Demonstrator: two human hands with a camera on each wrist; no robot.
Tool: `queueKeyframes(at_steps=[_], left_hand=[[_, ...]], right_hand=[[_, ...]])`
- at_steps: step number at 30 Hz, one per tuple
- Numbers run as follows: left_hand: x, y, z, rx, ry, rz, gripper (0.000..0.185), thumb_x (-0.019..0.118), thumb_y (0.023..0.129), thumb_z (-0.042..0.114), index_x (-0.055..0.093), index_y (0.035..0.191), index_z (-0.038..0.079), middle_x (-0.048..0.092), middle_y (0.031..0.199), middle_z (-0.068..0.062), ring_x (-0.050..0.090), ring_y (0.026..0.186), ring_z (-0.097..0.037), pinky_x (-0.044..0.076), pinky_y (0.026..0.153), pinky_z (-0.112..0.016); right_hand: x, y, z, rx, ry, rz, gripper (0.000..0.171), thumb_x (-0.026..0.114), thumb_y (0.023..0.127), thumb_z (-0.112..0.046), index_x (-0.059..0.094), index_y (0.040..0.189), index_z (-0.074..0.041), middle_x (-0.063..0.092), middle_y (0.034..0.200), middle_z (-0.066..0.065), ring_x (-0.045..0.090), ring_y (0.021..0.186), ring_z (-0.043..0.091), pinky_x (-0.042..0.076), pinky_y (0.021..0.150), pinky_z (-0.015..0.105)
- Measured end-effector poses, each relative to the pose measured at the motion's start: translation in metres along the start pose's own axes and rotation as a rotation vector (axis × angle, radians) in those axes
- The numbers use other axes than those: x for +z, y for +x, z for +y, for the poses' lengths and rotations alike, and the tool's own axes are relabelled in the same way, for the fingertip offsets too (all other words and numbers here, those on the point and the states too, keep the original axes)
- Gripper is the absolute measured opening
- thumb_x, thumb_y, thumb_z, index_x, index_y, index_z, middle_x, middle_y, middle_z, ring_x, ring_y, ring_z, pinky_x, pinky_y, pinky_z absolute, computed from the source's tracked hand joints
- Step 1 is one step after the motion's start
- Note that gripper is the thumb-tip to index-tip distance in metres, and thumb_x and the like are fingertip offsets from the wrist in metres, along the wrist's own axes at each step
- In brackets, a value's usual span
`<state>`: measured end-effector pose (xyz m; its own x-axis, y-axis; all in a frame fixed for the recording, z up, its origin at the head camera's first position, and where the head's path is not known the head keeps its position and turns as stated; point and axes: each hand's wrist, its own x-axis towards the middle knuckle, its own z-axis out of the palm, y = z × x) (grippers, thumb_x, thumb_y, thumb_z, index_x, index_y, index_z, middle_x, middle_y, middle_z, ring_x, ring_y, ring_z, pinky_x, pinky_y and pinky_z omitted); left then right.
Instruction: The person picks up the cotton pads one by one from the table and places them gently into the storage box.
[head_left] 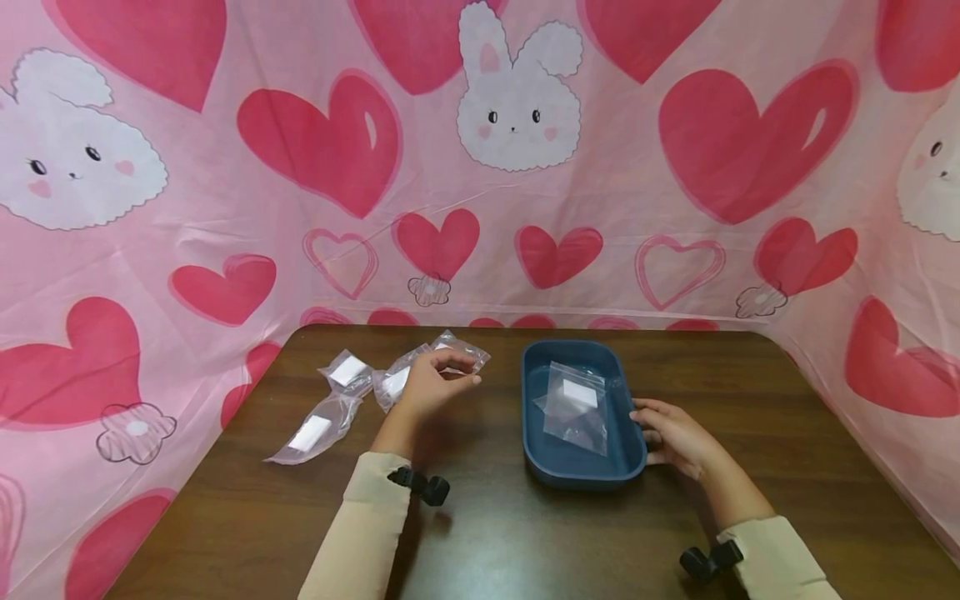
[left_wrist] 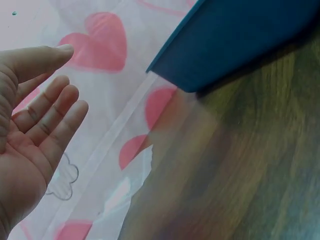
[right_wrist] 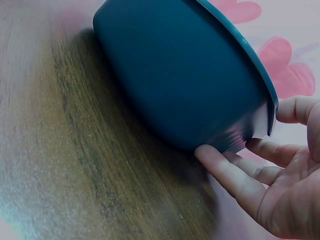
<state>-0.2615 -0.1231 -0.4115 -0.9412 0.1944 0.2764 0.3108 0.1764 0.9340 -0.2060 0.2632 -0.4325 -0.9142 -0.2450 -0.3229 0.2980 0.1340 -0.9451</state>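
On the table, right hand point(head_left: 675, 435) touches tray point(head_left: 536, 450); left hand point(head_left: 431, 385) hovers loosely spread.

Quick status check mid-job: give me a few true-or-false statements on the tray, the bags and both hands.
1. One clear bag lies inside the blue tray. True.
2. The right hand rests against the tray's right side. True; the right wrist view shows fingers touching its wall.
3. The left hand grips the tray's left rim. False; it hangs apart from the tray, by the bags on the table, holding nothing in the left wrist view.
4. The tray is red. False; it is blue.
5. Several bags lie left of the tray. True.
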Motion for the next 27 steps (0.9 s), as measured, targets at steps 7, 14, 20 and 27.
queueKeyframes(at_steps=[7, 14, 20, 27], left_hand=[[-0.015, -0.012, -0.002, -0.032, 0.004, 0.060, 0.027, 0.080, 0.078, 0.002, 0.070, 0.101, -0.006, 0.066, 0.103, -0.027, 0.069, 0.088, -0.028, 0.056, 0.076, -0.029], [-0.031, -0.025, -0.001, -0.022, -0.004, 0.105, 0.026, 0.080, 0.078, -0.001, 0.070, 0.101, -0.008, 0.066, 0.105, -0.025, 0.067, 0.094, -0.034, 0.055, 0.080, -0.029], [-0.044, -0.042, 0.010, -0.021, -0.011, 0.136, 0.028, 0.076, 0.078, -0.007, 0.067, 0.103, -0.014, 0.067, 0.098, -0.024, 0.065, 0.092, -0.038, 0.055, 0.079, -0.027], [-0.058, -0.047, -0.018, -0.051, 0.002, 0.253, 0.030, 0.078, 0.077, -0.006, 0.068, 0.104, -0.011, 0.067, 0.099, -0.026, 0.068, 0.084, -0.025, 0.054, 0.074, -0.020]], right_hand=[[0.001, -0.001, 0.000, -0.004, 0.003, -0.006, 0.064, 0.049, 0.102, -0.026, 0.022, 0.148, 0.009, 0.063, 0.110, 0.010, 0.062, 0.092, 0.021, 0.056, 0.078, 0.047], [0.001, -0.001, 0.000, -0.009, -0.005, -0.001, 0.064, 0.049, 0.102, -0.027, 0.023, 0.148, 0.009, 0.062, 0.112, 0.011, 0.061, 0.092, 0.021, 0.056, 0.078, 0.047], [0.001, -0.002, 0.000, -0.015, -0.008, -0.007, 0.064, 0.049, 0.102, -0.027, 0.023, 0.148, 0.010, 0.062, 0.112, 0.011, 0.061, 0.092, 0.021, 0.056, 0.078, 0.047], [0.001, -0.002, 0.000, -0.018, -0.009, -0.007, 0.064, 0.048, 0.103, -0.026, 0.022, 0.148, 0.010, 0.061, 0.113, 0.012, 0.061, 0.092, 0.021, 0.056, 0.078, 0.047]])
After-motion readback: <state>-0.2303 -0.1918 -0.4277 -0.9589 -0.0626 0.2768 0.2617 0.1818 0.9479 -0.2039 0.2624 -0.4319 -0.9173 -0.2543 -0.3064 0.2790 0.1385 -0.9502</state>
